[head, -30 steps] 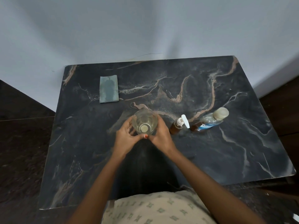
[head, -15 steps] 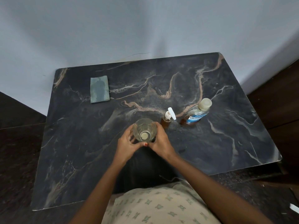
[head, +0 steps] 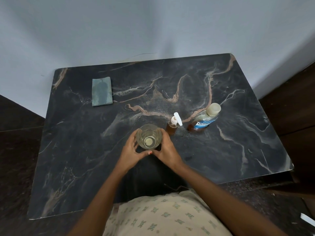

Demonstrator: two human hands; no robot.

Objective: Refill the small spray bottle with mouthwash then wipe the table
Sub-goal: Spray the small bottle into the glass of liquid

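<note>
Grey wall (head: 153, 23), dark floor (head: 17, 150), glass tumbler (head: 149, 136)

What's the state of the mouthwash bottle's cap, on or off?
On. The pale cap covers the neck of the mouthwash bottle, which stands on the table.

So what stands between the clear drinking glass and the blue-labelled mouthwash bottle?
The small amber spray bottle with its white nozzle, upright on the dark marble table, shown in the head view.
</note>
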